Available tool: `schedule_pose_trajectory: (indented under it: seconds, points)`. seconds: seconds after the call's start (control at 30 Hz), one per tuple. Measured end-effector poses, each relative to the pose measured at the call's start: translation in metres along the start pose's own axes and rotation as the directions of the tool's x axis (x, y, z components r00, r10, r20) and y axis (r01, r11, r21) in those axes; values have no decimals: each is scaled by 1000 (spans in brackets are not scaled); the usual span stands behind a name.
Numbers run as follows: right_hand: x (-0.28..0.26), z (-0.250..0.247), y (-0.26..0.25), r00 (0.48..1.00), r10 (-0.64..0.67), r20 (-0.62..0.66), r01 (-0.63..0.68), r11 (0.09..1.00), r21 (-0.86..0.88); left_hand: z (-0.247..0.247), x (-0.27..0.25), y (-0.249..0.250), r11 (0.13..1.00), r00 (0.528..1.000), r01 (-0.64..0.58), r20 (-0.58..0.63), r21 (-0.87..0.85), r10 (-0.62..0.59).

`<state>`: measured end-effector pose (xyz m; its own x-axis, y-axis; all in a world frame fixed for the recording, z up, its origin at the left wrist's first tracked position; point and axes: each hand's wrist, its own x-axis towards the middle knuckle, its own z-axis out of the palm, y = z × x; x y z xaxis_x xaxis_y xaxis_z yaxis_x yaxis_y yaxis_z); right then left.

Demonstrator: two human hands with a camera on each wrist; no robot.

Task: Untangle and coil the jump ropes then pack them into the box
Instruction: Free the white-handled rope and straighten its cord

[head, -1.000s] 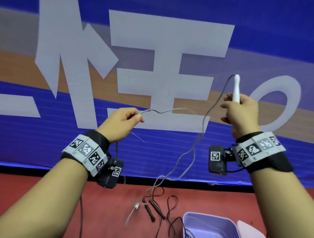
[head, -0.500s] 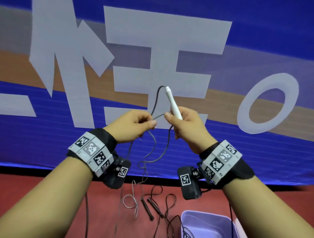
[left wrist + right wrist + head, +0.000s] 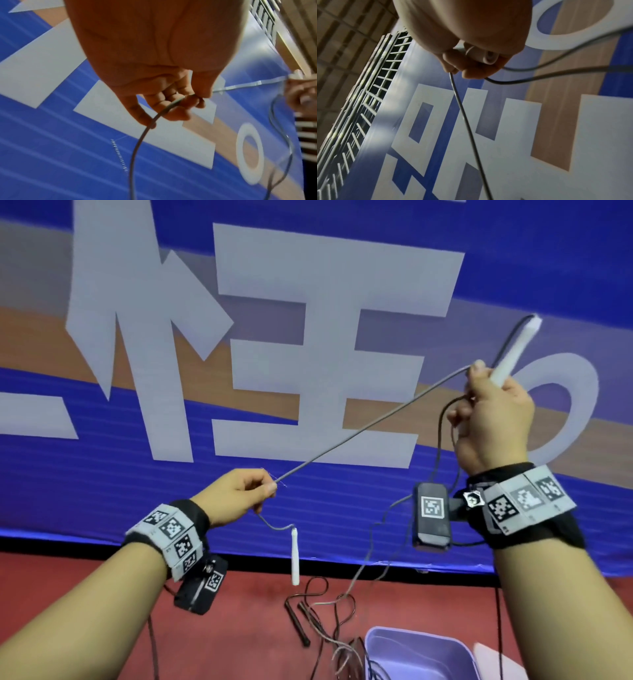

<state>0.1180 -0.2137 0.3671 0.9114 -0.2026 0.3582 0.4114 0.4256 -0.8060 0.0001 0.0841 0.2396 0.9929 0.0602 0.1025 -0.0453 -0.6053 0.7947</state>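
Surface: red floor (image 3: 102, 628), backed by a blue banner (image 3: 308, 508) with large pale characters.
Near the floor's front edge: purple box (image 3: 421, 655); dark ropes (image 3: 329, 611) tangled beside it.
Left hand (image 3: 236, 496): fingers curled, pinching the grey jump rope (image 3: 370, 429), drawn taut; one white handle (image 3: 294, 556) dangles below.
Right hand (image 3: 493, 419): fingers closed round the other white handle (image 3: 513, 354) and rope loops.

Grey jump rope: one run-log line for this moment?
grey rope taut between hands | left hand pinches cord | right hand grips white handle | second handle dangles | box below
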Motion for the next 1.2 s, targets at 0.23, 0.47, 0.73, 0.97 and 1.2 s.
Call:
schedule_pose_trajectory:
  seconds: [0.23, 0.47, 0.73, 0.97, 1.2]
  points:
    - [3, -7, 16, 996, 89, -1, -84, 930, -357, -7, 5, 5, 997, 935, 12, -355, 82, 18]
    - [-33, 17, 39, 944, 208, 256, -102, 923, -372, -6, 4, 60, 973, 935, -125, -304, 194, 181]
    - [-95, 47, 73, 738, 379, 558, 4, 825, -565, 4, 5, 77, 968, 937, -169, -275, 183, 216]
    - [-80, 52, 54, 830, 219, 513, 74, 868, -490, 6, 1, 47, 994, 995, -93, -41, 61, 96]
    - [-45, 50, -3, 967, -8, 255, 35, 994, -100, 9, 2, 23, 994, 992, 17, -124, 106, -3]
